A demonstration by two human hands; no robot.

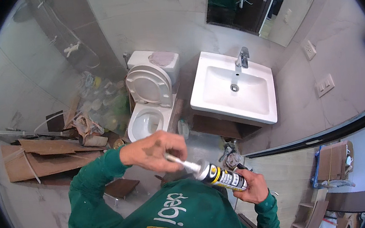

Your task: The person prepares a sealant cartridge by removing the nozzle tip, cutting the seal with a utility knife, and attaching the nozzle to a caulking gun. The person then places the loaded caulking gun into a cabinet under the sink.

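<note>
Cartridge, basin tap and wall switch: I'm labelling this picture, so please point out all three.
Cartridge (224,178): head view, on the middle of its printed body.
Basin tap (243,58): head view, on its chrome body.
Wall switch (325,85): head view, on the middle of its plate.

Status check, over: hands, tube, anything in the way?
Right hand holds the tube. Left hand at the tip of the nozzle, grip unclear. Nozzle points left. Brown boards piled at left, apart from hands.
</note>
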